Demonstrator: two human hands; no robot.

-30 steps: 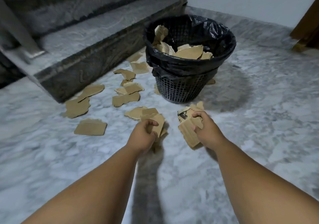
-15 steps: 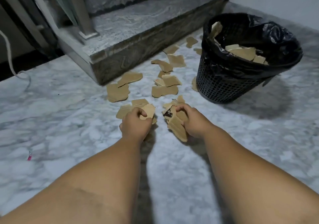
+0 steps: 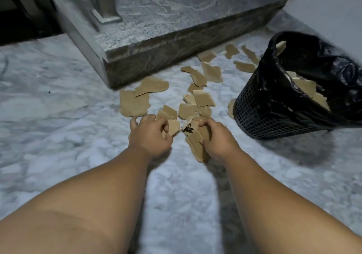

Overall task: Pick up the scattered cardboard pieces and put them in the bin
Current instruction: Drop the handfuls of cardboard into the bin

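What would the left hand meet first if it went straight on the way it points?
Likely the torn cardboard pieces lying on the floor just beyond it; the left hand itself grips a cardboard scrap. Depth is unclear; the stone step lies further on.

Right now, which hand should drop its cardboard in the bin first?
Probably the right hand. It grips a bundle of cardboard pieces, and the bin stands on its side. The left hand also holds a piece but is farther from the bin.
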